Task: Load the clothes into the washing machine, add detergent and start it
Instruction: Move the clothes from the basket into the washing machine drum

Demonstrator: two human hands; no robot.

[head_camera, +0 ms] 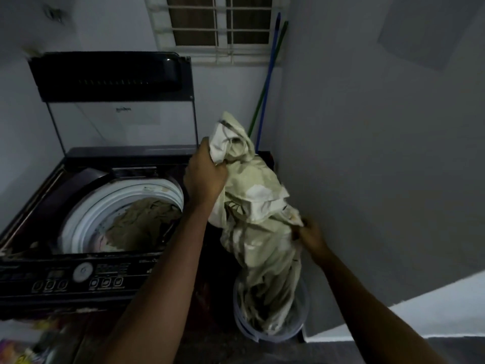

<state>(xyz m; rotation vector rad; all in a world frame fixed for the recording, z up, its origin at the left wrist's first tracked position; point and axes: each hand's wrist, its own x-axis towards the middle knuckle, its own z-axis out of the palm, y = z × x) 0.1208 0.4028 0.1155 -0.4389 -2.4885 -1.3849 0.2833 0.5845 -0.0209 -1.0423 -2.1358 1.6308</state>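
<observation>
Nearest the camera, a pale plastic bucket [278, 337] is standing on the floor just right of the washing machine [39, 206], and the lower end of a pale green and cream cloth [257, 206] is trailing down into it. The person's right hand [311, 236] is pinching the cloth's right edge above the bucket, its fingers [299, 229] curled tight on a fold. Higher and to the left, the left hand [204, 177] is gripping a bunched upper part of the cloth with its fingers closed round it. It is holding that part up beside the machine's right rim, so the cloth is hanging between the two hands, outside the drum [86, 214]. The machine's dark control panel [110, 274], with a round dial [82, 271] and rows of buttons, is facing the person. Behind it the white-rimmed drum is lying open, holding olive-brown clothes [141, 222]. The lid [112, 74] is standing upright at the back. Farther off, a blue stick [270, 74] and a green stick [258, 106] are leaning in the corner, under a barred window [217, 22].
</observation>
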